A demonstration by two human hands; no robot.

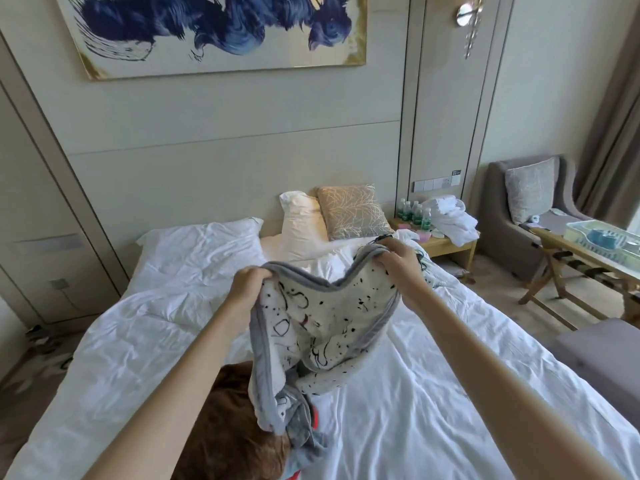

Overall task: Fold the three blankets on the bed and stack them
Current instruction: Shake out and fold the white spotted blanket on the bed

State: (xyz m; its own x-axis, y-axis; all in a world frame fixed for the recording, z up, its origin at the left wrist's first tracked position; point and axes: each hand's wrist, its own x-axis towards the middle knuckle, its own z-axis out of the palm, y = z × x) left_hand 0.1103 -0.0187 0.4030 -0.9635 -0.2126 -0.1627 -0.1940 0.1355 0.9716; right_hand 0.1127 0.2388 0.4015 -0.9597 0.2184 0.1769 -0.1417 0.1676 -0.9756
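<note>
Over bed [450,375], hands [247,285] [398,268] gripping spotted blanket [329,317]

Hotel bedroom (bed [443,393], luggage rack [556,273])

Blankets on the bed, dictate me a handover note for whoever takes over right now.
Left hand grips the grey border of the spotted blanket; right hand grips the same border further along.
The blanket hangs lifted, its lower end bunched on the bed.
Brown blanket lies crumpled beside it at the near edge; a red and blue cloth, maybe the third, peeks beneath.
Done: nothing folded or stacked.
Left: fold all three, stack them.
</note>
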